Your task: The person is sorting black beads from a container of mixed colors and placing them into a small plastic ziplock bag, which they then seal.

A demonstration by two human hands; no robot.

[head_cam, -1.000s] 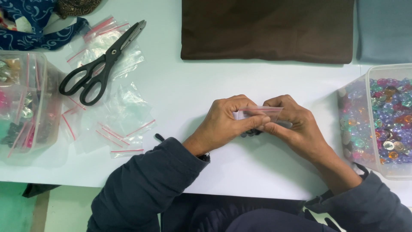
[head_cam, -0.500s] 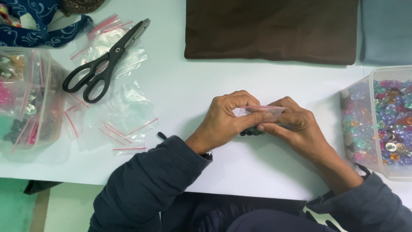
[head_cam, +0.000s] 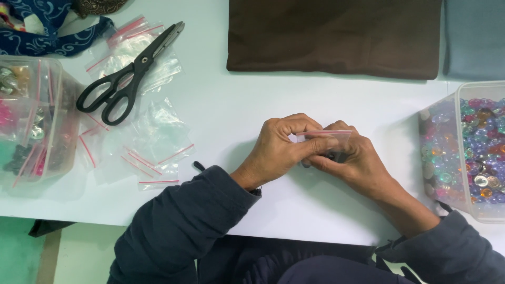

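**Inspector:** What is lying around the hands, and is anything blocking the view?

**Operator:** I am seeing a white table (head_cam: 252,105). Black scissors (head_cam: 129,73) are lying on a loose scatter of small clear bags (head_cam: 150,139) with red strips, well to the left of the hands. A folded brown cloth (head_cam: 334,37) is lying at the far edge, a grey-blue cloth (head_cam: 476,37) beside it, and a blue patterned cloth (head_cam: 42,26) at the far left corner. The curled fingers are hiding most of the small bag, so I cannot tell what dark thing is sitting under it.

**Inspector:** Containers?

**Operator:** A clear tub (head_cam: 447,200) on the right is holding coloured beads (head_cam: 484,152), purple, blue and orange. A clear tub (head_cam: 63,131) on the left is holding more small bags with mixed bits inside.

**Inspector:** The hands?

**Operator:** Both are working at the table's middle. The left hand (head_cam: 281,147) is curling tight, pinching the small bag (head_cam: 322,137) by its red-edged top. The right hand (head_cam: 355,158) is closing on the same bag from the other side, fingers touching the left's.
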